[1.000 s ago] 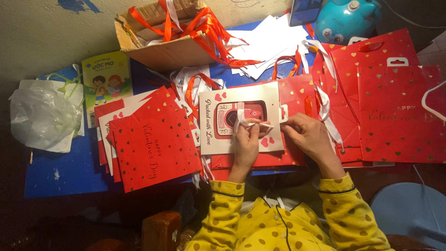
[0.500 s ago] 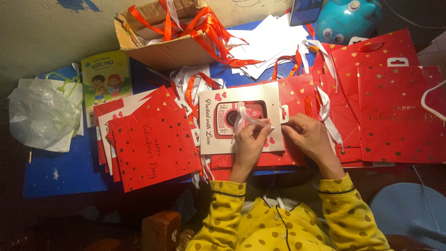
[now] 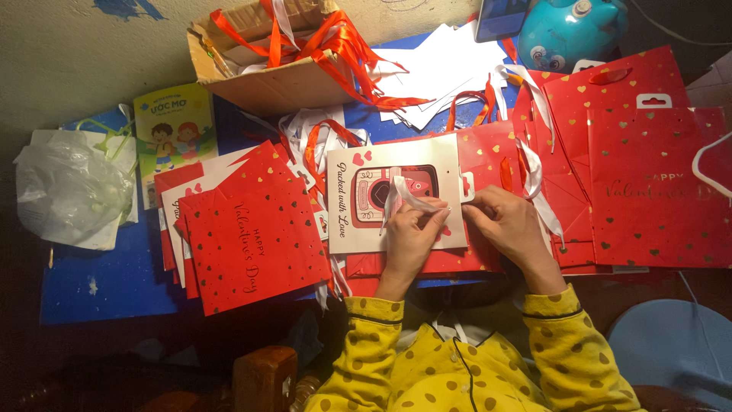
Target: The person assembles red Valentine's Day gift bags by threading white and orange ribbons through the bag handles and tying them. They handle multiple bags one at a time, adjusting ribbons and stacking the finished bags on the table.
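Just in front of the yellow dotted sleeves, I see a white rectangular paper gift bag with a red camera picture (image 3: 381,194) lying flat on top of a spread of red paper bags on the blue worktop (image 3: 99,278). I take that white bag as my landmark. My left hand (image 3: 412,233) rests on its lower right part, fingers pinched around a thin white ribbon (image 3: 398,192) that loops up over the camera picture. My right hand (image 3: 507,225) sits at the bag's right edge, fingers curled in and pressing that edge; whether it also grips the ribbon I cannot tell. Left of the white bag lies a fanned stack of red paper bags with gold hearts (image 3: 248,240). Further left, a crumpled clear plastic bag (image 3: 69,191) and a green children's book (image 3: 174,130). Beyond the white bag stands an open cardboard box full of orange-red ribbons (image 3: 271,65), with loose white paper sheets (image 3: 446,65) just beside it. Right of the white bag lie larger red gift bags with white handles (image 3: 656,183), and beyond them a teal round plastic toy (image 3: 572,30).
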Demonstrator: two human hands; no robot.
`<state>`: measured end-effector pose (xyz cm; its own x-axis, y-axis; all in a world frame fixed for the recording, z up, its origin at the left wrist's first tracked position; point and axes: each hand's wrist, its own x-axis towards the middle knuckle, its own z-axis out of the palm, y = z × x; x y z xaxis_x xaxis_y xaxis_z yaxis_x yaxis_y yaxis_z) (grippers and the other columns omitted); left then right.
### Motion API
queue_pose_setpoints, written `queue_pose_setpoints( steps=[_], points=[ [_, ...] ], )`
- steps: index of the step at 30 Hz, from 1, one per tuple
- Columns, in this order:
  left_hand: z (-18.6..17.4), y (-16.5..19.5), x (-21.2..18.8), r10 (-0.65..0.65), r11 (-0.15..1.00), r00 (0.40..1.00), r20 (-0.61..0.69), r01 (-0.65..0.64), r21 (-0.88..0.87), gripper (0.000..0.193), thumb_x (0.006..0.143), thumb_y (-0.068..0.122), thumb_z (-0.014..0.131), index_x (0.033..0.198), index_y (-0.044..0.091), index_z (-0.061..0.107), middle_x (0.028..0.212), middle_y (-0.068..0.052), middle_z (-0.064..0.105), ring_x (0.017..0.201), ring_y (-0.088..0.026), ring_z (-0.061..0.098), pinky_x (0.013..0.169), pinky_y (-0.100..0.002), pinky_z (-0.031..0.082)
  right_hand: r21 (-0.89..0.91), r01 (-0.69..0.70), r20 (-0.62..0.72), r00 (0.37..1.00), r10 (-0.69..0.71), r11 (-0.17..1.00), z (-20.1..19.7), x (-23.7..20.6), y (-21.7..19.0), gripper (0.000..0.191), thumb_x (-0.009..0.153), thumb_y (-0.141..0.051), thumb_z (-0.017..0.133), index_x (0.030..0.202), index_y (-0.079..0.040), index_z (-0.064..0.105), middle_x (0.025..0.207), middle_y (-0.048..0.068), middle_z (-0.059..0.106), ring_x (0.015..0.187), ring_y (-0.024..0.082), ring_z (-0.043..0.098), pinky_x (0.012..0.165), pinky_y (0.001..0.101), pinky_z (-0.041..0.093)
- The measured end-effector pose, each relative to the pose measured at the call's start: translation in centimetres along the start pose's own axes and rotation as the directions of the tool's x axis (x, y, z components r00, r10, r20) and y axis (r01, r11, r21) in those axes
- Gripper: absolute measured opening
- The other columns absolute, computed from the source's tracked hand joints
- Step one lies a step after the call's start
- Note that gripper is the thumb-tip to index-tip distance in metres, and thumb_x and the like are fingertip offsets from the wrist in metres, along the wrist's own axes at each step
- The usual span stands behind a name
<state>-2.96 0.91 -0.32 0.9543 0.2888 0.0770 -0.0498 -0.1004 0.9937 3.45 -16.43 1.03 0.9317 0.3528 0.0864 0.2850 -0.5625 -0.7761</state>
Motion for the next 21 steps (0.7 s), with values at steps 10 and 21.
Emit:
queue_pose_setpoints(
  steps=[10, 21],
  points=[
    [-0.13, -0.18, 0.03, -0.009, 0.993, 1.0, -0.006, 0.01, 0.115, 0.015, 0.094, 0.013, 0.076, 0.101, -0.001, 0.076, 0.081, -0.008, 0.074, 0.062, -0.011, 0.068, 0.056, -0.026, 0.051, 0.012, 0.022, -0.001, 1.0, -0.022, 1.0, -0.1, -0.04, -0.29, 0.018, 0.088, -0.021, 0.075, 0.097, -0.006, 0.074, 0.078, 0.006, 0.066, 0.062, 0.018, 0.061, 0.058, 0.0326, 0.047],
    [-0.03, -0.7, 0.11, 0.024, 0.992, 0.997, -0.074, -0.015, 0.122, 0.018, 0.103, 0.02, 0.067, 0.107, 0.002, 0.071, 0.084, -0.008, 0.076, 0.072, -0.012, 0.071, 0.063, -0.029, 0.054, -0.001, 0.001, -0.004, 1.0, -0.001, 1.0, -0.07, -0.02, -0.35, 0.017, 0.088, -0.02, 0.075, 0.096, -0.006, 0.074, 0.078, 0.006, 0.065, 0.062, 0.018, 0.061, 0.058, 0.0325, 0.046]
  ],
)
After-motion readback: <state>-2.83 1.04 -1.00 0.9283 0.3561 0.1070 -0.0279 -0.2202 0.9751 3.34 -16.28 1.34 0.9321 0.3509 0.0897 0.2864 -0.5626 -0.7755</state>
